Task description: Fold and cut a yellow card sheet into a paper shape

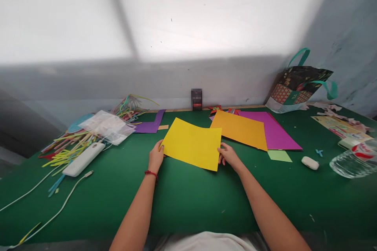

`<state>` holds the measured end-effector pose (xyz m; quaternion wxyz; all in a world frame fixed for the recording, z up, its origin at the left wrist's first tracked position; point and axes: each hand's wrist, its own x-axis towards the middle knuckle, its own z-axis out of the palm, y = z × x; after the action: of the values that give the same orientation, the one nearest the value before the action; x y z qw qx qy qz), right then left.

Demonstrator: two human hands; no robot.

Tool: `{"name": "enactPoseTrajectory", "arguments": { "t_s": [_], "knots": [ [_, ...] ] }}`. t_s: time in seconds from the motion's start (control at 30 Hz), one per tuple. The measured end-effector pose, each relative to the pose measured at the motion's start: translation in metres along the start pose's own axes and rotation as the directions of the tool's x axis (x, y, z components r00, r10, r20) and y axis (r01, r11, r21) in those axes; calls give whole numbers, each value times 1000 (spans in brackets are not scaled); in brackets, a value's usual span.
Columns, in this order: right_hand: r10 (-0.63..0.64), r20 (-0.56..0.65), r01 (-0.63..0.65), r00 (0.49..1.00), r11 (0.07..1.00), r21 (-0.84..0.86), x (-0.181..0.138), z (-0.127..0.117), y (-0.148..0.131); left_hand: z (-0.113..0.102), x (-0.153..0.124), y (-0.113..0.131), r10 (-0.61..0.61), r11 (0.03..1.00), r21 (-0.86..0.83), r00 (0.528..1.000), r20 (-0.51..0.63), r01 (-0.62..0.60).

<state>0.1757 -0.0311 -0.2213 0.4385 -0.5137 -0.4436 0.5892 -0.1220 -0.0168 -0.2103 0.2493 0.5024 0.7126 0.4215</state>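
A yellow sheet of paper (pixel 193 145) is held up between my two hands, slightly bowed and tilted above the green table (pixel 188 200). My left hand (pixel 156 156) pinches its left edge, thumb on the near face, with a red cord bracelet on that wrist. On the opposite side, my right hand (pixel 228 154) grips the right edge between thumb and fingers. Just behind it lies an orange sheet (pixel 241 127), overlapping a magenta sheet (pixel 275 131). A pale green piece of paper (pixel 279 156) sticks out from under them.
Paper strips (pixel 66 149), a plastic wrapper (pixel 107 127), a white power bank (pixel 84 159) and cables lie at left. Purple paper (pixel 147 127) lies behind my left hand. A bag (pixel 294 88), a white case (pixel 310 163) and a plastic bottle (pixel 353 160) are at right.
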Motion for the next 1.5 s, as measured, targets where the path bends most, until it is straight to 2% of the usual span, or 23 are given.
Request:
{"name": "enactPoseTrajectory", "arguments": {
  "t_s": [0.07, 0.1, 0.17, 0.2, 0.23, 0.3, 0.33, 0.37, 0.43, 0.53, 0.67, 0.73, 0.8, 0.93, 1.03, 1.1, 1.17, 1.23, 1.33, 1.43, 1.5],
  "knots": [
    [35, 7, -36, 999, 999, 32, -1, 8, 3, -1, -2, 1, 189, 973, 149, 979, -74, -177],
    [47, 3, -47, 999, 996, 69, -2, 12, 4, 0, -4, 2, 282, 945, 193, 957, -61, -266],
    [54, -13, -51, 998, 987, 150, -3, 20, 5, 6, -9, 5, 429, 875, 206, 899, 87, -438],
    [50, -18, -46, 999, 981, 187, -3, 24, 6, 10, -13, 7, 487, 834, 183, 851, 198, -520],
    [45, -21, -39, 999, 975, 220, -3, 26, 6, 15, -16, 8, 534, 783, 153, 778, 331, -603],
    [26, -10, -23, 1000, 964, 265, -4, 30, 7, 27, -24, 9, 574, 690, 131, 648, 500, -712],
    [17, 6, -18, 1000, 961, 278, -4, 31, 8, 32, -27, 8, 581, 653, 126, 601, 549, -747],
    [7, 31, -15, 1000, 959, 282, -4, 31, 8, 37, -29, 7, 584, 631, 124, 574, 574, -766],
    [-15, 85, -9, 996, 960, 281, -4, 31, 7, 44, -29, 3, 583, 630, 107, 559, 590, -769],
    [-71, 85, 41, 994, 950, 311, -4, 26, 2, 44, -25, -1, 588, 676, 39, 571, 573, -736],
    [-78, -149, 124, 986, 936, 329, 0, 13, -4, 33, -20, 2, 625, 702, -10, 609, 488, -712],
    [-59, -214, 123, 975, 946, 299, 1, 8, -6, 27, -21, 7, 638, 701, 5, 630, 443, -713],
    [-93, -204, 147, 975, 952, 268, 0, 5, -7, 23, -25, 12, 647, 700, 17, 644, 409, -714],
    [-237, -64, 245, 969, 952, 185, -4, 6, -5, 20, -30, 17, 667, 708, -12, 664, 338, -706],
    [-354, 15, 353, 935, 935, 42, -8, 9, -3, 22, -28, 15, 637, 759, -35, 730, 246, -650],
    [-447, 45, 449, 893, 890, -80, -10, 9, -2, 23, -23, 12, 545, 838, -88, 820, 174, -538],
    [-537, 100, 546, 838, 819, -179, -13, 9, -2, 24, -18, 9, 365, 918, -212, 923, 119, -335],
    [-598, 152, 617, 787, 756, -217, -16, 9, -4, 25, -14, 6, 174, 921, -372, 978, 117, -119],
    [-647, 142, 662, 749, 725, -192, -22, 9, -7, 24, -10, 2, 20, 831, -547, 979, 204, 97],
    [-670, 122, 680, 732, 709, -186, -26, 10, -10, 24, -8, 0, -38, 734, -643, 958, 283, 219],
    [-704, 155, 719, 693, 660, -219, -27, 11, -10, 22, -7, 1, -81, 677, -686, 953, 292, 268]
  ]
}}
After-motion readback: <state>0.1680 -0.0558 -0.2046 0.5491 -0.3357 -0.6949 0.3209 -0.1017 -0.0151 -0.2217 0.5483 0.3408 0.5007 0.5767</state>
